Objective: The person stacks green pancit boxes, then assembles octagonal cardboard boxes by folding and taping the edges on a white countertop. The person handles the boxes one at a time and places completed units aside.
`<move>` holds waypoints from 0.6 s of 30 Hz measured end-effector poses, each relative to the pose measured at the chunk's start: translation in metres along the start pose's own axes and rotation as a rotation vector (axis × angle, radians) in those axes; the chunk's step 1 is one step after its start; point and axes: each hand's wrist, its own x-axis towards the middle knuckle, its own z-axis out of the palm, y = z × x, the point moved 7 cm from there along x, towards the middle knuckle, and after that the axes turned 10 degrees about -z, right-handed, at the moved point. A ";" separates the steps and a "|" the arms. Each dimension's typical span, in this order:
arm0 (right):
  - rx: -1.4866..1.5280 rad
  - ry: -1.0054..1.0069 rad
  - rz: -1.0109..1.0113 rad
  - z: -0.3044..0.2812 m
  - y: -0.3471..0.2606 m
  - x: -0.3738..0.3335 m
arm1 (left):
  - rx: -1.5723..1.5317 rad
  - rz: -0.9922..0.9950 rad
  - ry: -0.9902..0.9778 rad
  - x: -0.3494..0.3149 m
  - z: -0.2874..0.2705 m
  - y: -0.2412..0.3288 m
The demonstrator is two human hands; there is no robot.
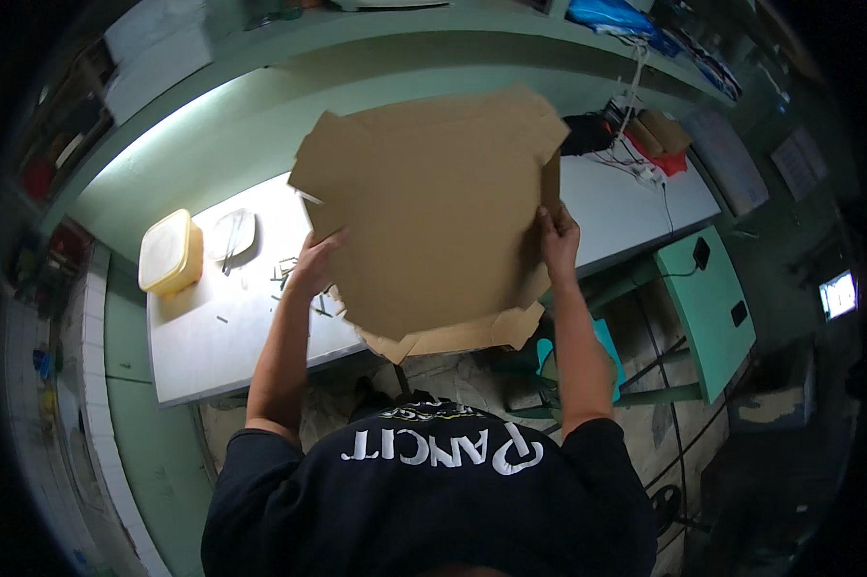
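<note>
A large piece of brown cardboard (433,212), flat in the middle with flaps along its edges, is held up over the white table (202,346). My left hand (315,262) grips its left edge, the thumb on the near face. At the right edge my right hand (559,240) is closed round the board, beside a bent-up side flap. A folded cardboard strip (467,337) shows below the near edge; whether it belongs to the same piece I cannot tell. Several small dark sticks (284,271) lie on the table by my left hand.
To the left stand a yellow tub (171,255) with a pale lid and a small white dish (233,234) with thin utensils. Cables, a red cloth and a small carton (659,133) crowd the back right. A green side table (707,308) bears dark devices. A shelf (404,31) runs overhead.
</note>
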 end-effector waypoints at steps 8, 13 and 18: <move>-0.689 0.194 -0.398 0.042 -0.092 -0.007 | 0.194 0.758 0.609 -0.051 0.058 0.065; -0.510 -0.012 -1.106 0.010 -0.226 -0.021 | 0.761 1.309 0.654 -0.123 0.068 0.154; -0.415 -0.652 -1.130 0.016 -0.229 -0.059 | 1.043 1.813 0.681 -0.182 0.068 0.157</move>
